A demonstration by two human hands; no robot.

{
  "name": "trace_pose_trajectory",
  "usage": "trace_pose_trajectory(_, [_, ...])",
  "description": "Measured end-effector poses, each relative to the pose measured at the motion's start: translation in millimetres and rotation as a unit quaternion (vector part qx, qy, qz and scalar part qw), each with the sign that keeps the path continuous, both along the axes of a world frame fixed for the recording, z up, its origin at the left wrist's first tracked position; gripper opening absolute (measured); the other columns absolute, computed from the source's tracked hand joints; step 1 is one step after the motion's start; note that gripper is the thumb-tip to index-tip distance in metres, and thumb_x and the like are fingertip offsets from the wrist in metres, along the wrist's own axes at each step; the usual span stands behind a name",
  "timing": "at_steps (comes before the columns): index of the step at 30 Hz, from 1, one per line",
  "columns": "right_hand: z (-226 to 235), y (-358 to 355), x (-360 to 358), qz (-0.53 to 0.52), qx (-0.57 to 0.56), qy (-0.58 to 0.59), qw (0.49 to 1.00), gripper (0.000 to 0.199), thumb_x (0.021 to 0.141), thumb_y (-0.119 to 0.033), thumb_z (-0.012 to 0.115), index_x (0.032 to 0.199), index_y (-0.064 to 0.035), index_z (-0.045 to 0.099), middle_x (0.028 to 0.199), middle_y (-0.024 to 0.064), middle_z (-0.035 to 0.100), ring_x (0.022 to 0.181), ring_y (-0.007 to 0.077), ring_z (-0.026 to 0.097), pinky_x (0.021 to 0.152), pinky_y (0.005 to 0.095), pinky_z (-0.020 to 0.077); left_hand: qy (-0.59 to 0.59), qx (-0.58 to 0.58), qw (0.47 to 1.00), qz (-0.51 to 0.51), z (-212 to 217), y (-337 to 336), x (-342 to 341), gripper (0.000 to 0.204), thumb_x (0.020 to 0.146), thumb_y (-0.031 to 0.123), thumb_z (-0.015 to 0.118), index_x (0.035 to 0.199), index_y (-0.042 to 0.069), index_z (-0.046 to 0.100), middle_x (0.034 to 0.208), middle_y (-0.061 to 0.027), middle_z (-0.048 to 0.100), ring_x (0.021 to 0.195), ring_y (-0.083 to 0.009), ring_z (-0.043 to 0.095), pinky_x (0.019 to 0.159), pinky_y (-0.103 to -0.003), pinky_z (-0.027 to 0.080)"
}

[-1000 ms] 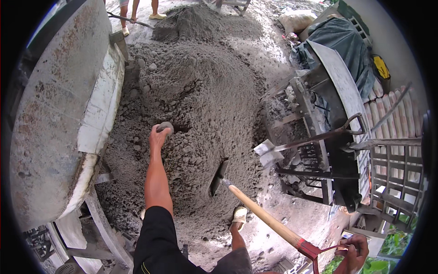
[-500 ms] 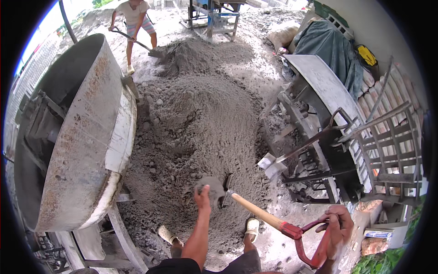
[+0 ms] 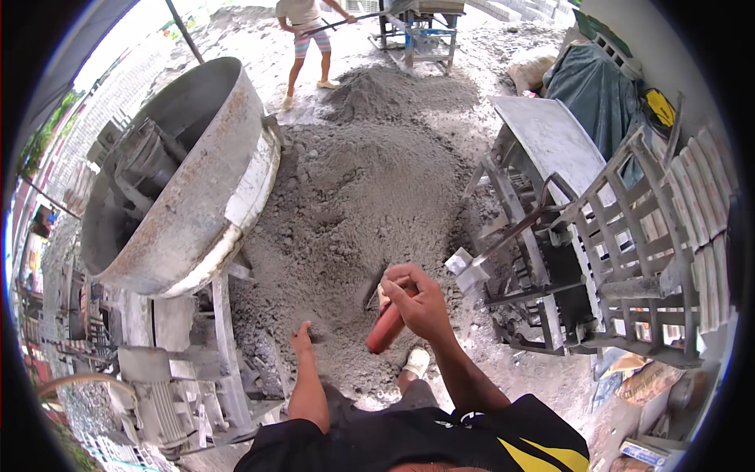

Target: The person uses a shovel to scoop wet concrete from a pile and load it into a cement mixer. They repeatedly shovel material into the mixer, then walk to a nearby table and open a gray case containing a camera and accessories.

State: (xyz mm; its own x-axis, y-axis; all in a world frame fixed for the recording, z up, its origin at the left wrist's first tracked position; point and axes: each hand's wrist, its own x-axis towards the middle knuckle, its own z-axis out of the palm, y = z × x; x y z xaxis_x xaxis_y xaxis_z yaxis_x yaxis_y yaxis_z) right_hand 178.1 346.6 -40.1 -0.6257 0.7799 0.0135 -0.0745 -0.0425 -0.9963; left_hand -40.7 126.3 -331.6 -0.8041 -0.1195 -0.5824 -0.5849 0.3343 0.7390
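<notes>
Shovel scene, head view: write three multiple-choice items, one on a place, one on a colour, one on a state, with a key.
1. Where does the big mixer drum stand, relative to the grey pile?
A. on its left
B. on its right
C. on top of it

2. What colour is the shovel grip?
A. blue
B. red-orange
C. white

3. What is the left hand doing?
A. clasping the grip
B. holding a bucket
C. hanging open and empty

Key:
1 A: the drum stands at the pile's left edge.
2 B: the grip shows red-orange under the right hand.
3 C: its fingers are loose and empty above the pile.
</notes>
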Motion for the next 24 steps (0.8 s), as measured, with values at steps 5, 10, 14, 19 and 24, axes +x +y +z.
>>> trace_pose_trajectory(5, [-62,-3,45,-0.054,0.001,0.189,0.980,0.038,0.089,-0.020,0.060,0.119,-0.0019,0.047,0.112,0.0092,0.052,0.096,0.0152,0.056,0.070,0.0282,0.0530,-0.052,-0.142,0.987,0.052,-37,-158,66,0.079,0.057,0.043,0.072,0.120,-0.002,0.056,0.115,-0.0204,0.060,0.105,-0.0321,0.056,0.090,-0.038,0.043])
trace_pose_trajectory(10, [-224,-8,154,-0.060,0.060,-0.235,0.968,0.034,0.087,-0.033,0.063,0.101,-0.0015,0.061,0.089,0.0082,0.065,0.082,0.0147,0.061,0.067,0.0278,0.0487,-0.007,-0.256,0.966,-0.034,-50,-339,194,0.070,0.063,0.056,0.064,0.108,0.003,0.065,0.114,-0.0204,0.061,0.105,-0.0312,0.058,0.089,-0.039,0.044])
trace_pose_trajectory(14, [-401,-27,317,0.425,0.321,-0.452,0.715,0.040,0.081,-0.045,0.059,0.088,-0.0070,0.069,0.081,0.0103,0.065,0.073,0.0225,0.063,0.069,0.0362,0.0509,0.020,-0.114,0.963,0.243,-65,-390,313,0.053,0.066,0.044,0.068,0.094,-0.001,0.068,0.097,-0.0144,0.066,0.086,-0.0269,0.060,0.077,-0.039,0.046])
trace_pose_trajectory(19, [-375,-87,285,0.619,0.216,-0.453,0.604,0.036,0.082,-0.041,0.061,0.092,-0.0077,0.068,0.084,0.0100,0.066,0.074,0.0241,0.064,0.069,0.0374,0.0509,-0.023,0.005,0.819,0.574,-105,-451,463,0.063,0.067,0.051,0.068,0.110,0.004,0.065,0.116,-0.0195,0.058,0.107,-0.0306,0.054,0.090,-0.039,0.041])
trace_pose_trajectory(24, [-357,-134,210,0.713,0.325,-0.394,0.480,0.032,0.082,-0.037,0.062,0.096,-0.0083,0.066,0.086,0.0097,0.066,0.075,0.0257,0.064,0.068,0.0385,0.0509,-0.040,0.031,0.721,0.691,-112,-451,555,0.061,0.073,0.060,0.058,0.098,0.005,0.069,0.103,-0.0215,0.063,0.103,-0.0322,0.056,0.089,-0.039,0.040])
